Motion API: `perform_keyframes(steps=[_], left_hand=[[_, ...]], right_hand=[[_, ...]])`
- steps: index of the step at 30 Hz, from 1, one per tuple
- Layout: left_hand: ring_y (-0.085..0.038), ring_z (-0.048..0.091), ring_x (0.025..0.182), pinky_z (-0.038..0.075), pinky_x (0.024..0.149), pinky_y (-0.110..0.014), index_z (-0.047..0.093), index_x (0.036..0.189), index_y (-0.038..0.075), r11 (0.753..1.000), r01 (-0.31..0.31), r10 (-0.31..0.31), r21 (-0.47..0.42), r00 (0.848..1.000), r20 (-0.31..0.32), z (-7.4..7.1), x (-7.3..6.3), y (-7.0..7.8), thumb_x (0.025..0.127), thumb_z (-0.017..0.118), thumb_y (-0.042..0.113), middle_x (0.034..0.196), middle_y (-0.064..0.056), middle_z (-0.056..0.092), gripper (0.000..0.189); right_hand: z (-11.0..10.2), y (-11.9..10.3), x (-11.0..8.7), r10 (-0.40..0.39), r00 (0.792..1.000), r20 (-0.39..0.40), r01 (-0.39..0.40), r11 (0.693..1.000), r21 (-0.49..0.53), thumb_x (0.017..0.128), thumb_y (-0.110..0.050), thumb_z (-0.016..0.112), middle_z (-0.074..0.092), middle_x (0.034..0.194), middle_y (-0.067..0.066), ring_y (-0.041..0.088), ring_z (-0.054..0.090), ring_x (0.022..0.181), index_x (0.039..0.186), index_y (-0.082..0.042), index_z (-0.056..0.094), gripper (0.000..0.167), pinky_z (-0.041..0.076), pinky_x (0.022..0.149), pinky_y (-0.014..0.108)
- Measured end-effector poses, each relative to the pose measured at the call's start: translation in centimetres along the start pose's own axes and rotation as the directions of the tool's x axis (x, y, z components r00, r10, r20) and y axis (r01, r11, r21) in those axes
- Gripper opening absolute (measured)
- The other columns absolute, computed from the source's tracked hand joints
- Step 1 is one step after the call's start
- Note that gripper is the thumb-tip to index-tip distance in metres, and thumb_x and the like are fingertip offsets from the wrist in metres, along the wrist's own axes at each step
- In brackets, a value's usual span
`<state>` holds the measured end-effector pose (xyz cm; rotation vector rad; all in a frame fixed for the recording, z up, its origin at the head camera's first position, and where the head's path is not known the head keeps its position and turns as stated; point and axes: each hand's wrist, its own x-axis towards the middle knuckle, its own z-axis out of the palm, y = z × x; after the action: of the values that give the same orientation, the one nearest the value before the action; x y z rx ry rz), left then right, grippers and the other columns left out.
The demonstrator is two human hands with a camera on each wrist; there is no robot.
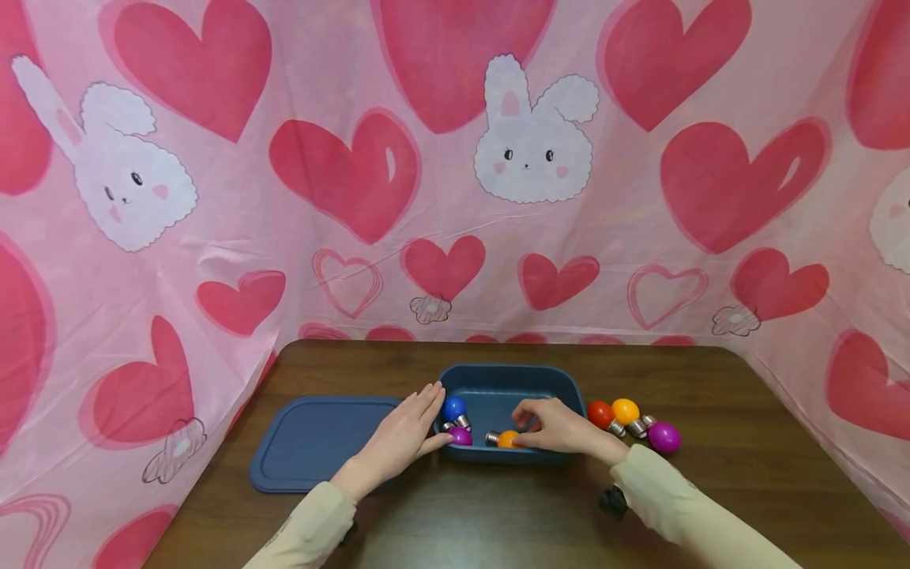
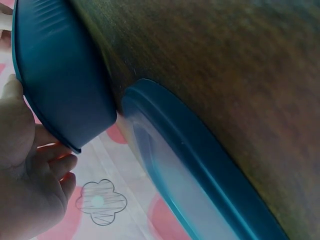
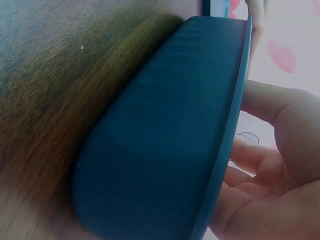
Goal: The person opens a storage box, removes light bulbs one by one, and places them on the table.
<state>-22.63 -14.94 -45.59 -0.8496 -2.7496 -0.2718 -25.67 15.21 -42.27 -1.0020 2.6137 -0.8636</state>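
A dark blue plastic box (image 1: 526, 379) stands on the table with light bulbs inside. My left hand (image 1: 398, 435) rests on its left end, fingers straight along the rim and thumb at the front left corner. Inside, near that hand, lie a blue bulb (image 1: 453, 408) and a purple bulb (image 1: 462, 436) with silver screw bases. My right hand (image 1: 558, 427) reaches over the front right rim and pinches an orange light bulb (image 1: 508, 439) low by the front wall, its base pointing left. In the right wrist view the box wall (image 3: 160, 130) hides the bulb and my fingertips.
Left of the box lies its flat blue lid (image 1: 320, 438). On the table to the right are a red bulb (image 1: 600, 414), another orange bulb (image 1: 626, 411) and a purple bulb (image 1: 664, 437), close together. A pink cloth (image 1: 441, 213) with hearts and rabbits hangs behind the wooden table (image 1: 483, 514).
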Motion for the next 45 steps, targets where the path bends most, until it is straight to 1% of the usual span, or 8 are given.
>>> perform_keyframes(steps=[4,12,20,26,31,39,43,45], left_hand=[[-0.030,0.042,0.145,0.038,0.118,-0.044,0.042,0.149,0.003,1.000,0.002,-0.002,-0.013,1.000,0.007,0.0,0.0,0.0,0.096,0.055,0.052,0.156,-0.014,0.043,0.074],[-0.029,0.041,0.146,0.037,0.118,-0.044,0.041,0.150,0.004,1.000,0.005,-0.005,-0.015,1.000,0.012,0.1,0.0,0.1,0.096,0.054,0.054,0.157,-0.013,0.042,0.075],[-0.029,0.041,0.146,0.037,0.119,-0.044,0.040,0.151,0.004,1.000,0.004,-0.004,-0.016,1.000,0.010,0.1,0.1,0.0,0.097,0.052,0.055,0.157,-0.012,0.042,0.075],[-0.029,0.041,0.146,0.037,0.119,-0.044,0.040,0.151,0.004,1.000,0.000,0.000,-0.011,1.000,0.005,0.1,0.1,0.0,0.097,0.054,0.053,0.157,-0.013,0.042,0.074],[-0.029,0.041,0.146,0.037,0.118,-0.044,0.041,0.150,0.004,1.000,0.002,-0.002,-0.010,1.000,0.006,0.0,0.0,0.1,0.097,0.054,0.053,0.157,-0.013,0.042,0.074],[-0.029,0.041,0.146,0.037,0.118,-0.044,0.040,0.151,0.005,1.000,0.013,-0.013,-0.024,1.000,0.013,-0.1,0.0,0.0,0.096,0.054,0.052,0.157,-0.013,0.042,0.074],[-0.029,0.042,0.145,0.037,0.118,-0.044,0.041,0.150,0.004,1.000,0.009,-0.009,-0.019,1.000,0.008,-0.1,0.0,0.0,0.096,0.055,0.052,0.156,-0.013,0.043,0.074],[-0.029,0.042,0.145,0.038,0.118,-0.044,0.041,0.150,0.004,1.000,0.001,-0.001,-0.007,1.000,0.002,-0.1,0.0,0.0,0.096,0.055,0.052,0.156,-0.013,0.043,0.074]], right_hand=[[0.2,-0.1,0.2,0.012,1.000,0.022,-0.012,1.000,-0.009,0.089,-0.025,0.074,0.073,0.103,0.014,0.019,0.069,0.084,0.109,0.001,0.066,0.034,0.061,0.077,0.026],[0.5,0.1,0.6,0.004,0.999,0.050,-0.003,1.000,-0.020,0.088,-0.024,0.074,0.073,0.096,0.009,0.014,0.067,0.078,0.104,-0.001,0.068,0.029,0.056,0.074,0.016],[0.4,0.0,0.8,0.039,0.995,0.096,-0.038,0.999,-0.011,0.089,-0.024,0.073,0.074,0.097,0.006,0.013,0.066,0.082,0.104,-0.005,0.070,0.024,0.058,0.075,0.020],[0.5,0.1,0.8,0.031,0.994,0.108,-0.031,1.000,-0.006,0.090,-0.024,0.072,0.075,0.098,0.005,0.012,0.066,0.083,0.104,-0.005,0.072,0.023,0.057,0.075,0.019],[0.4,0.2,0.8,0.018,0.996,0.091,-0.018,1.000,-0.003,0.090,-0.024,0.072,0.075,0.099,0.005,0.013,0.065,0.082,0.105,-0.006,0.072,0.024,0.056,0.073,0.018],[-0.4,0.4,0.4,0.065,0.997,0.031,-0.066,0.998,0.020,0.089,-0.027,0.074,0.073,0.099,0.002,0.011,0.061,0.083,0.105,-0.010,0.071,0.024,0.052,0.072,0.017],[-1.2,0.5,-0.1,0.061,0.998,-0.015,-0.061,0.998,-0.003,0.089,-0.028,0.074,0.073,0.101,0.004,0.011,0.062,0.083,0.105,-0.009,0.070,0.026,0.054,0.074,0.017],[-1.6,0.7,-0.4,0.059,0.998,-0.035,-0.059,0.998,-0.007,0.089,-0.028,0.074,0.073,0.102,0.005,0.012,0.064,0.084,0.106,-0.009,0.070,0.026,0.057,0.076,0.021]])
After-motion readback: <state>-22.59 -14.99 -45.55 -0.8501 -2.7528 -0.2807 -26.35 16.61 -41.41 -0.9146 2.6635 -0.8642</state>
